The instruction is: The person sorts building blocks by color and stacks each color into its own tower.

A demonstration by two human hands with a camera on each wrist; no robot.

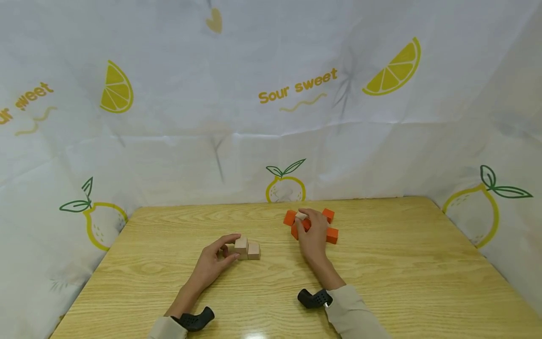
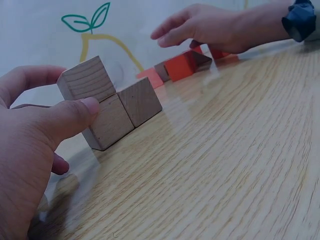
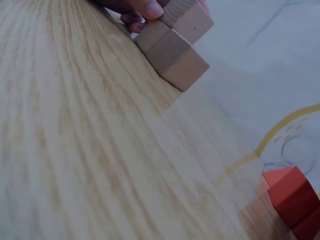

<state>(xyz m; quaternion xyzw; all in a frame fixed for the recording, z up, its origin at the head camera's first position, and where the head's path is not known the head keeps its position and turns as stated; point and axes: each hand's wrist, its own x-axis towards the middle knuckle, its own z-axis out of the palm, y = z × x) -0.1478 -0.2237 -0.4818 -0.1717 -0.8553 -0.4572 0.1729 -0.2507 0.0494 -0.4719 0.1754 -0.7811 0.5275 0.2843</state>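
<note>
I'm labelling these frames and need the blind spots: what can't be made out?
Head view: parts of the orange blocks, covered by the right hand.
Left wrist view: part of the left hand, cut off by the left edge.
Right wrist view: orange blocks, partly beyond the right edge.

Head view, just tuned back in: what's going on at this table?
A person's left grip holds the upper plain block, which sits on one of two lower plain blocks set side by side. The right grip is over a cluster of orange blocks; a pale block shows beside it, though whether it is pinched is unclear.
</note>
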